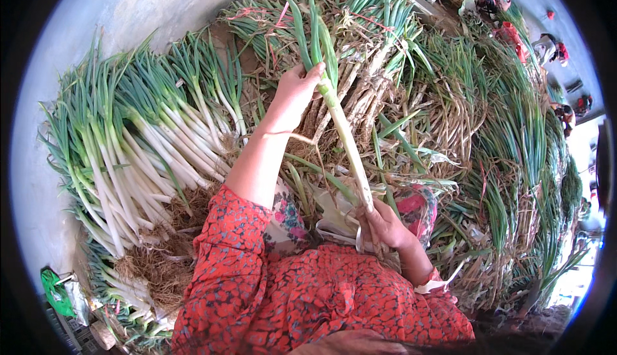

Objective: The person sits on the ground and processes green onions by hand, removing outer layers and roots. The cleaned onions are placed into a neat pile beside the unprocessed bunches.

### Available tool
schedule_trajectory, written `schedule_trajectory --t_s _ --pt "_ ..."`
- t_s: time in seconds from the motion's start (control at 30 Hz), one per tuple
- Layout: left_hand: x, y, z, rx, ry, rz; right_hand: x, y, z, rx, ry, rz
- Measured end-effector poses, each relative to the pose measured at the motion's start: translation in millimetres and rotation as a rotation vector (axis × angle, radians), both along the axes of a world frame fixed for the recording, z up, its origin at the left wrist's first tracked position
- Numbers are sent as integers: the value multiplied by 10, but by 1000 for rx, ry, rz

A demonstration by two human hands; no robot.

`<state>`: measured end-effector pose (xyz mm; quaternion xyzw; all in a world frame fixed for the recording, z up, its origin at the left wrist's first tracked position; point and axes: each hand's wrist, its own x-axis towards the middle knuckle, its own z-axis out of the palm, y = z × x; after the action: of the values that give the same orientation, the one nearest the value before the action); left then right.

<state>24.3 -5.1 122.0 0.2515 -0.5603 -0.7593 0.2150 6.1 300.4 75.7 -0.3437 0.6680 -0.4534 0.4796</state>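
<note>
One long green onion stalk point(349, 145) runs diagonally before me, its green leaves at the top and its root end low near my lap. My left hand point(301, 87) grips it at the base of the green leaves. Lower down, my right hand point(385, 225) is closed around the white part just above the roots. Strips of peeled leaf sheath point(335, 220) lie on my lap beneath the stalk, and one strip hangs at my right wrist. To the left lies a pile of clean white green onions point(166, 138) with brown roots point(159, 268).
Untrimmed green onions in tied bundles point(376, 61) lie ahead, and more bundles point(525, 152) line the right. A pale wall point(144, 3) bounds the far left. Several people sit at the upper right, near a red bag point(512, 39). A green bag point(57, 290) lies at lower left.
</note>
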Motion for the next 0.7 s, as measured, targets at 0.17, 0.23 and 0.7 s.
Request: schedule_trajectory --t_s 0.17,0.23,0.7 --pt "-35 168 -23 79 94 -148 -291 -572 350 -146 206 -213" --pt "25 293 116 137 53 -175 -403 -851 514 -229 195 -315" --pt "13 422 58 133 229 -242 -339 -1477 577 -586 -278 -512"
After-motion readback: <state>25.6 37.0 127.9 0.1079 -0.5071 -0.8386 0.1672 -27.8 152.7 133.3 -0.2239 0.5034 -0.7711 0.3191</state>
